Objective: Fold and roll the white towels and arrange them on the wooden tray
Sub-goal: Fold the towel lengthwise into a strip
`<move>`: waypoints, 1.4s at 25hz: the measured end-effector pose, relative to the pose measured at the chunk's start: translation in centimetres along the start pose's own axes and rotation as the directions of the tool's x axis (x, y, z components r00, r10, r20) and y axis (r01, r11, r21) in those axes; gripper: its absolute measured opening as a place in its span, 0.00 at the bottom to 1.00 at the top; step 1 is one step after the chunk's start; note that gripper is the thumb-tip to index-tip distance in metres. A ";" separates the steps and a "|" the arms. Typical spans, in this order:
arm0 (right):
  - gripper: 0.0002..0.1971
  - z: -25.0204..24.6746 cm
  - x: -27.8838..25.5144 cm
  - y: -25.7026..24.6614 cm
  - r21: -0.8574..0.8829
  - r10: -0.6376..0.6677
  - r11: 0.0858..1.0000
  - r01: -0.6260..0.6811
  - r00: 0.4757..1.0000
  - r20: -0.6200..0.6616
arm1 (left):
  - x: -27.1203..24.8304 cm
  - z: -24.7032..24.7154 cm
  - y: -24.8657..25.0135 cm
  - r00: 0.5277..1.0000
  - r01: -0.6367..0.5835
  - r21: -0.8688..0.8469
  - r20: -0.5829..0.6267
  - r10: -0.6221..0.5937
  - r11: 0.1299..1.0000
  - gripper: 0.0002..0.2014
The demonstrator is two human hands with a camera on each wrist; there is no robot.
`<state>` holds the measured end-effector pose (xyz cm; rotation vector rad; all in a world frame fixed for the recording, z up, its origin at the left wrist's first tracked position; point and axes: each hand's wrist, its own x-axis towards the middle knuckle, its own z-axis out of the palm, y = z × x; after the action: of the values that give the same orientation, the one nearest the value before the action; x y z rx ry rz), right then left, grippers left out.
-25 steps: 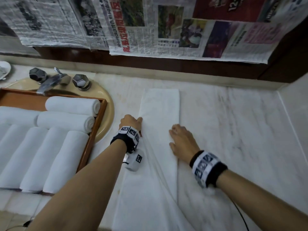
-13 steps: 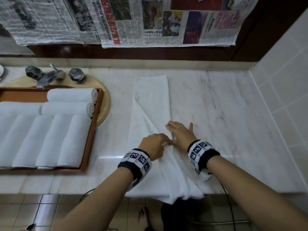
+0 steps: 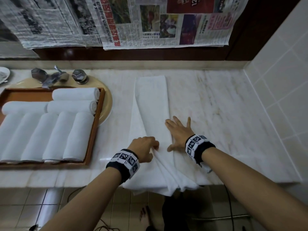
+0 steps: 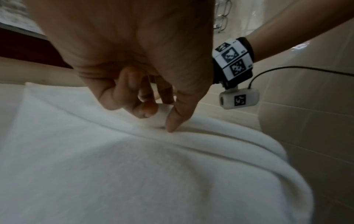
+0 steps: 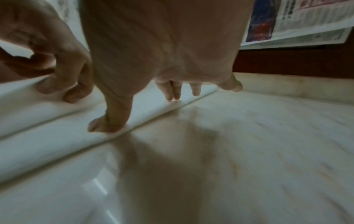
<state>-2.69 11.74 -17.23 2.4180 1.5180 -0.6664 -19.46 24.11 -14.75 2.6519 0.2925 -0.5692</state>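
A long white towel (image 3: 150,100) lies lengthwise on the marble counter, folded narrow at its far end, its near end hanging over the front edge. My left hand (image 3: 146,147) pinches a fold of the towel (image 4: 134,159) between thumb and curled fingers near the counter's front. My right hand (image 3: 179,130) lies flat with fingers spread, pressing the towel's right edge (image 5: 153,106). The wooden tray (image 3: 95,130) at the left holds several rolled white towels (image 3: 50,135).
The tray sits over a beige sink (image 3: 106,104) with a chrome tap (image 3: 55,77). Newspapers (image 3: 116,22) hang on the back wall. A tiled wall (image 3: 280,80) bounds the counter at the right. Bare marble (image 3: 225,114) lies right of the towel.
My left hand has drawn back along the towel toward the counter's front and now pinches a fold there. My right hand has spread flat on the right edge.
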 end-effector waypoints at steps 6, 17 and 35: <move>0.34 1.7 -2.0 -1.5 0.093 -0.023 0.995 0.037 0.988 -0.151 | -1.6 2.3 4.0 0.979 -0.206 -0.056 0.002 0.206 0.977 0.15; 0.56 3.0 -5.2 -2.5 0.102 0.008 0.995 -0.011 1.000 0.029 | -6.0 5.9 2.4 0.973 -0.229 -0.113 -0.046 0.225 0.967 0.13; 0.48 3.5 -5.5 -5.0 0.288 0.163 0.940 -0.184 0.982 0.096 | -10.5 9.8 -1.2 0.766 0.210 -0.882 -0.120 -0.632 0.421 0.16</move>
<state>-10.04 8.18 -17.34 2.6707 1.2327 -0.9917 -32.57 19.72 -18.83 1.6526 1.1263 0.1028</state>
